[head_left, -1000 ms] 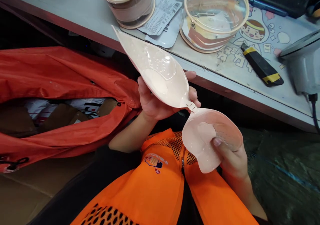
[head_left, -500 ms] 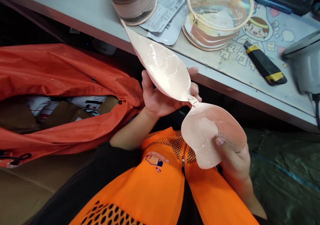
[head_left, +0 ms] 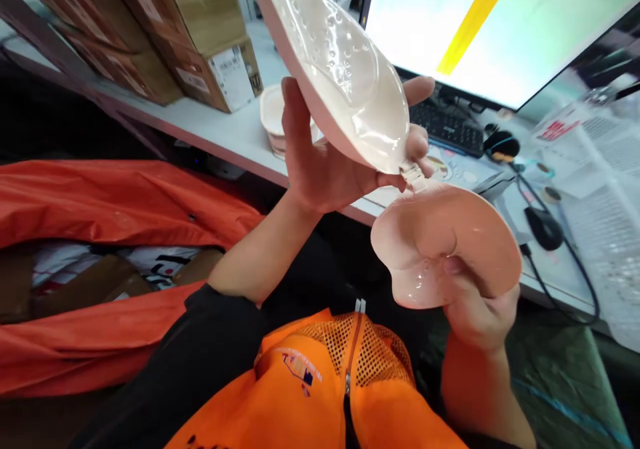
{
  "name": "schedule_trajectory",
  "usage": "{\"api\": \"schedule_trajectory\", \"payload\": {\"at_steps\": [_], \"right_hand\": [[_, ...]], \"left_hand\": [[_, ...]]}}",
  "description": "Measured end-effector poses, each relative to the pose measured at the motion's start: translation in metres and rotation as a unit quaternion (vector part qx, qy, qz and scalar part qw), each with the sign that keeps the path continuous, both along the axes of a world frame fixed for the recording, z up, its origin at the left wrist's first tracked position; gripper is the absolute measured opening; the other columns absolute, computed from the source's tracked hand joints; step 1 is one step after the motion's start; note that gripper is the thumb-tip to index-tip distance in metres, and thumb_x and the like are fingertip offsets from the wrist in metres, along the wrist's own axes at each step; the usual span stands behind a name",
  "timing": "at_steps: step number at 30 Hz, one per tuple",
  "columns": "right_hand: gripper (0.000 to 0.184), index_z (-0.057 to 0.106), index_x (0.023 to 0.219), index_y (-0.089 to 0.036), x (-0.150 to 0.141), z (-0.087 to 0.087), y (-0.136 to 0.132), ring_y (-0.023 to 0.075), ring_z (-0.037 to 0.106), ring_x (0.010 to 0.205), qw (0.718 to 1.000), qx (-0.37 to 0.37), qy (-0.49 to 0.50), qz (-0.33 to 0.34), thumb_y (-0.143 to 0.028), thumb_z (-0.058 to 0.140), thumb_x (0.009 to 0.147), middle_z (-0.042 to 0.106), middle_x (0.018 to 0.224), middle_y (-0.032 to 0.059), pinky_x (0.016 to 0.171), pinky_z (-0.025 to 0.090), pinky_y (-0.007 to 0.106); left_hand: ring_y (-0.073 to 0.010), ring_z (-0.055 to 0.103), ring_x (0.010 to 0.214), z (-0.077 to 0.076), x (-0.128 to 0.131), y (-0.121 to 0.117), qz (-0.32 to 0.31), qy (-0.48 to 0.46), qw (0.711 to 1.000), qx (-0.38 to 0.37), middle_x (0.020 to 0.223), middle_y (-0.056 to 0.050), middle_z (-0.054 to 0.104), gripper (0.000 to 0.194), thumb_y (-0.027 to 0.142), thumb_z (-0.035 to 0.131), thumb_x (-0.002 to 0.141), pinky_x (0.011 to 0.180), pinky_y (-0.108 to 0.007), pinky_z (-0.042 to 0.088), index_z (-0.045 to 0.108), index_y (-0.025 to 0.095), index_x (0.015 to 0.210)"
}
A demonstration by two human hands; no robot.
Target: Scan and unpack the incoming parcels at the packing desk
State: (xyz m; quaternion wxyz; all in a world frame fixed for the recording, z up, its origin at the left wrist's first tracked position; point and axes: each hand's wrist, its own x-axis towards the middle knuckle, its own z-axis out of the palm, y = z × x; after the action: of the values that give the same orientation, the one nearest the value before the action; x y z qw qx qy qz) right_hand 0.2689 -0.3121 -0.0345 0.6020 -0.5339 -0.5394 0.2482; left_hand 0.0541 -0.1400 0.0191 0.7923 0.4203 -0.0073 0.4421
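Note:
A pink adhesive silicone bra [head_left: 357, 129] spans both hands, its glossy inner sides facing me. The two cups are joined by a small clasp [head_left: 414, 177] in the middle. My left hand [head_left: 317, 169] cradles the upper cup from beneath, thumb along one edge and fingers showing past the other. The lower cup [head_left: 425, 236] is gripped at its outer side by my right hand [head_left: 475, 309], thumb pressed on the inner surface and the other fingers hidden behind. Both hands are above the front edge of the desk [head_left: 240, 146].
Stacked cardboard boxes [head_left: 200, 42] stand at the back left, near a clear round case [head_left: 273, 119]. A lit monitor [head_left: 480, 29] and a keyboard [head_left: 445, 129] are behind the cups. A mouse [head_left: 544, 228] lies right. An open orange bag [head_left: 125, 199] of parcels is at left.
The view has tilted up, bringing the monitor and boxes into sight. Both hands have raised the bra, and its upper cup now stands steeper. The grip of each hand stays much the same.

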Motion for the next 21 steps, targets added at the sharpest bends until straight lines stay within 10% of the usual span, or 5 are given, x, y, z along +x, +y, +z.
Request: {"api": "schedule_trajectory", "payload": {"at_steps": [9, 21], "right_hand": [[0.019, 0.083, 0.109, -0.025, -0.010, 0.042, 0.018, 0.0275, 0.077, 0.091, 0.985, 0.169, -0.011, -0.028, -0.019, 0.078, 0.091, 0.081, 0.100, 0.0069, 0.080, 0.066, 0.043], [0.019, 0.082, 0.111, -0.025, -0.009, 0.056, 0.008, 0.0242, 0.076, 0.091, 0.982, 0.188, -0.024, -0.006, -0.021, 0.076, 0.093, 0.080, 0.100, 0.0041, 0.080, 0.064, 0.039]], "left_hand": [[-0.0413, 0.068, 0.125, 0.057, 0.001, 0.006, 0.033, -0.008, 0.998, 0.049, 0.138, -0.011, 0.068, 0.115, 0.106, 0.016, 0.078, 0.083, -0.052, 0.065, 0.044, 0.028, 0.159], [-0.0390, 0.070, 0.120, 0.068, 0.007, 0.002, 0.019, -0.053, 0.995, 0.088, 0.143, -0.008, 0.066, 0.110, 0.105, 0.024, 0.077, 0.074, -0.045, 0.063, 0.040, 0.034, 0.160]]}}
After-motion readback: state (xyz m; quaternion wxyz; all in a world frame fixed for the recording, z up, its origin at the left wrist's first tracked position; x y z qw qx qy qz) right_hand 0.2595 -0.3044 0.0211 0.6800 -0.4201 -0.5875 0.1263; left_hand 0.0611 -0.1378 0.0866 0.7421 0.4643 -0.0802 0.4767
